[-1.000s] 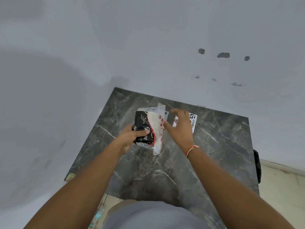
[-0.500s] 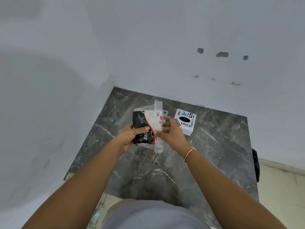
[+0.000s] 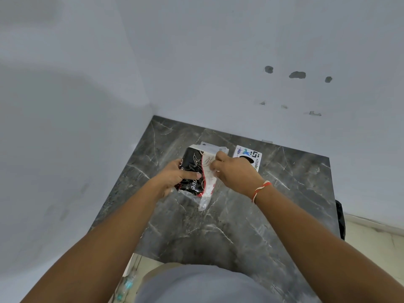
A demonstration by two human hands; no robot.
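Note:
A black, red and white printed packet (image 3: 192,171) in clear plastic wrap is held just above a dark marble table (image 3: 240,215). My left hand (image 3: 175,178) grips its left side, thumb across the black face. My right hand (image 3: 234,171) pinches the white plastic edge at the packet's upper right. A loose strip of clear wrap (image 3: 204,201) hangs down from the packet's lower end.
A small white box (image 3: 251,157) with a black oval and blue print lies on the table just behind my right hand. White walls close the table's left and far sides. A dark object (image 3: 340,219) sits past the table's right edge, above pale floor.
My right hand moved from over the white box to the packet and now pinches its plastic near the top edge. The left hand keeps its grip.

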